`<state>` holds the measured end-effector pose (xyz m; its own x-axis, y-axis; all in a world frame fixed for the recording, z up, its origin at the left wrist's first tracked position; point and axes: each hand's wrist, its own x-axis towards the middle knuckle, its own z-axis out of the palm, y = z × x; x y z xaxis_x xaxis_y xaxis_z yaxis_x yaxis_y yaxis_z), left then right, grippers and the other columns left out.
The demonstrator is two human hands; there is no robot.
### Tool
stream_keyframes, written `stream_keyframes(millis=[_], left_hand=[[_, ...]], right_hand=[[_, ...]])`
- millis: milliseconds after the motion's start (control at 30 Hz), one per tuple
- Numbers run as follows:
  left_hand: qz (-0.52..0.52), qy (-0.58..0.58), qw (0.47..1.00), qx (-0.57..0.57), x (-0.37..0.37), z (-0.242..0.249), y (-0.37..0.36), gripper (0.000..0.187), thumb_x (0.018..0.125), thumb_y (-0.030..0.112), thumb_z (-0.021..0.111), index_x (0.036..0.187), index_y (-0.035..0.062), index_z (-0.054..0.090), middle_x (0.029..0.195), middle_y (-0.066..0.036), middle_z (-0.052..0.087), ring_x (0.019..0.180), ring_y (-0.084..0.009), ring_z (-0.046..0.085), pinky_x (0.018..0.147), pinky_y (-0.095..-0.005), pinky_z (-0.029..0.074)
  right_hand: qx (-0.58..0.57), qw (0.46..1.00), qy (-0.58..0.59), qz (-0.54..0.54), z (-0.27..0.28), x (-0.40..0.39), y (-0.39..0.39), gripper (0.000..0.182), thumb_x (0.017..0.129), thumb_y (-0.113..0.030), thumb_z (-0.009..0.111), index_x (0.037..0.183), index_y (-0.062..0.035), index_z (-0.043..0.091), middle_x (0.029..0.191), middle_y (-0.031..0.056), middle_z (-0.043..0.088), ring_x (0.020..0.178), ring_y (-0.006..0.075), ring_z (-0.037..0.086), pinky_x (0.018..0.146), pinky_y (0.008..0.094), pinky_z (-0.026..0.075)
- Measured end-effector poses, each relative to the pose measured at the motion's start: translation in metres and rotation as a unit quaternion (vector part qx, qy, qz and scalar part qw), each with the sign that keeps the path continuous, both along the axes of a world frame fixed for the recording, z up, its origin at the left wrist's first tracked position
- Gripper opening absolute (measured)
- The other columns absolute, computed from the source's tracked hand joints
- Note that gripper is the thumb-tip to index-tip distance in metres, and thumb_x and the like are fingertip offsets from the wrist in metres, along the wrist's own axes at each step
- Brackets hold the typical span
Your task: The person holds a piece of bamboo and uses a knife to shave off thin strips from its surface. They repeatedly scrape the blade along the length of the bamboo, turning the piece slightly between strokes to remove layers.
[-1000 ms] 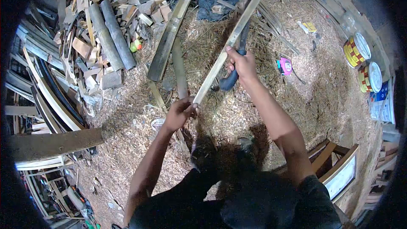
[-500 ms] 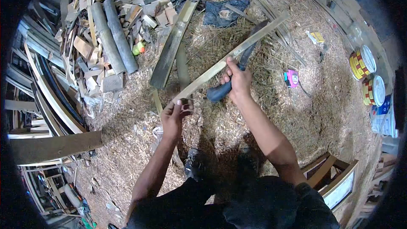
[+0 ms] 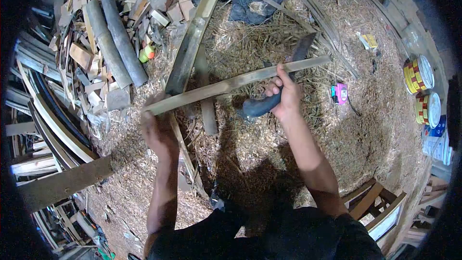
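Observation:
A long split bamboo strip (image 3: 211,90) slants across in front of me, its right end higher. My left hand (image 3: 158,132), somewhat blurred, grips its lower left end. My right hand (image 3: 287,94) is wrapped round the dark curved handle of a machete (image 3: 304,48), while its thumb presses on the strip. The machete's blade points up and right, passing partly behind the strip. Beyond my left hand lies a wide split bamboo half (image 3: 195,38), hollow side up. A narrower slat (image 3: 207,110) rests on the shavings beneath the strip.
Two bamboo poles (image 3: 124,41) lie on a heap of wood offcuts (image 3: 139,12). A pink tape measure (image 3: 340,93) sits on the shavings at right. Farther right stand two tubs (image 3: 417,75). A wooden frame (image 3: 373,202) is at lower right, curved strips (image 3: 62,115) at left.
The bamboo strip has swung flatter and shifted left at its lower end, with my left hand moving left and slightly down. My right hand has moved a little right with the machete.

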<state>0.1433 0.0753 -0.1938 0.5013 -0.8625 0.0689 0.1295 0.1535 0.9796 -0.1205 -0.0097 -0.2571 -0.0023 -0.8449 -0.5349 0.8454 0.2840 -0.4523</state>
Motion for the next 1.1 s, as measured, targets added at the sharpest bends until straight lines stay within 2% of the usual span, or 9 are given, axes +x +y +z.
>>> stream_keyframes(millis=[267, 433, 633, 700, 733, 767, 867, 967, 1100], left_hand=[[0.082, -0.002, 0.966, -0.246, 0.020, 0.120, -0.029, 0.048, 0.098, 0.043, 0.038, 0.128, 0.0051, 0.042, 0.099, -0.008, 0.054, 0.099, -0.0212, 0.053, 0.097, -0.0487, 0.040], [-0.163, 0.028, 0.911, -0.377, 0.051, 0.174, -0.021, 0.032, 0.099, 0.030, 0.041, 0.112, 0.0003, 0.042, 0.085, -0.006, 0.041, 0.076, -0.0163, 0.040, 0.071, -0.0315, 0.039], [-0.171, -0.028, 0.915, -0.364, 0.023, 0.214, -0.030, 0.040, 0.100, 0.031, 0.036, 0.122, -0.0024, 0.040, 0.085, -0.006, 0.040, 0.072, -0.0150, 0.036, 0.060, -0.0272, 0.036], [0.030, -0.067, 0.943, -0.325, -0.015, 0.217, -0.037, 0.043, 0.100, 0.031, 0.037, 0.126, -0.0028, 0.038, 0.084, -0.005, 0.040, 0.071, -0.0145, 0.037, 0.057, -0.0261, 0.035], [-0.124, -0.038, 0.929, -0.347, 0.006, 0.216, -0.040, 0.042, 0.100, 0.031, 0.037, 0.125, -0.0030, 0.038, 0.084, -0.005, 0.040, 0.070, -0.0142, 0.037, 0.056, -0.0249, 0.035], [-0.128, -0.037, 0.928, -0.349, 0.007, 0.215, -0.044, 0.042, 0.100, 0.031, 0.037, 0.125, -0.0030, 0.038, 0.084, -0.005, 0.040, 0.070, -0.0142, 0.037, 0.056, -0.0249, 0.035], [-0.139, -0.030, 0.926, -0.350, 0.002, 0.223, -0.061, 0.042, 0.101, 0.030, 0.036, 0.126, -0.0028, 0.038, 0.084, -0.005, 0.040, 0.070, -0.0138, 0.038, 0.056, -0.0248, 0.035], [-0.170, -0.030, 0.929, -0.328, 0.012, 0.242, -0.079, 0.043, 0.100, 0.032, 0.037, 0.126, -0.0031, 0.038, 0.085, -0.005, 0.040, 0.070, -0.0136, 0.038, 0.055, -0.0249, 0.035], [-0.117, -0.039, 0.946, -0.301, -0.027, 0.251, -0.104, 0.045, 0.101, 0.034, 0.035, 0.126, -0.0027, 0.039, 0.081, -0.002, 0.042, 0.069, -0.0109, 0.039, 0.057, -0.0227, 0.035]], right_hand=[[0.038, 0.980, 0.015, 0.193, 0.039, 0.025, 0.041, 0.030, 0.084, -0.036, 0.070, 0.089, -0.0090, 0.058, 0.057, -0.0048, 0.043, 0.040, 0.0077, 0.041, 0.038, 0.0263, 0.034], [0.091, 0.965, 0.045, 0.241, 0.013, 0.019, 0.094, 0.029, 0.085, -0.035, 0.069, 0.087, -0.0107, 0.055, 0.056, -0.0052, 0.043, 0.040, 0.0078, 0.040, 0.038, 0.0265, 0.035], [0.099, 0.961, -0.006, 0.260, -0.003, 0.014, 0.133, 0.020, 0.087, -0.024, 0.067, 0.084, -0.0115, 0.052, 0.056, -0.0041, 0.043, 0.040, 0.0092, 0.040, 0.036, 0.0281, 0.033], [0.081, 0.952, 0.076, 0.285, -0.006, 0.014, 0.138, 0.015, 0.088, -0.017, 0.064, 0.083, -0.0097, 0.052, 0.056, -0.0033, 0.043, 0.040, 0.0102, 0.040, 0.036, 0.0293, 0.033], [0.091, 0.951, 0.102, 0.279, -0.007, 0.012, 0.141, 0.014, 0.088, -0.013, 0.062, 0.081, -0.0076, 0.051, 0.055, -0.0023, 0.044, 0.039, 0.0110, 0.041, 0.036, 0.0295, 0.034], [0.090, 0.952, 0.101, 0.274, -0.012, 0.008, 0.141, 0.014, 0.088, -0.013, 0.062, 0.081, -0.0076, 0.051, 0.055, -0.0023, 0.044, 0.039, 0.0110, 0.041, 0.036, 0.0295, 0.034], [0.006, 0.900, 0.253, 0.354, -0.016, -0.015, 0.127, 0.010, 0.089, -0.012, 0.060, 0.085, -0.0047, 0.055, 0.056, -0.0003, 0.048, 0.040, 0.0111, 0.044, 0.036, 0.0294, 0.038], [0.065, 0.873, 0.297, 0.382, -0.006, -0.044, 0.105, 0.010, 0.089, -0.012, 0.060, 0.089, -0.0033, 0.057, 0.054, 0.0003, 0.048, 0.039, 0.0105, 0.044, 0.036, 0.0297, 0.038], [-0.028, 0.745, 0.467, 0.476, 0.037, -0.090, 0.054, 0.011, 0.086, -0.013, 0.058, 0.091, -0.0031, 0.057, 0.055, 0.0030, 0.055, 0.038, 0.0110, 0.050, 0.036, 0.0289, 0.041]])
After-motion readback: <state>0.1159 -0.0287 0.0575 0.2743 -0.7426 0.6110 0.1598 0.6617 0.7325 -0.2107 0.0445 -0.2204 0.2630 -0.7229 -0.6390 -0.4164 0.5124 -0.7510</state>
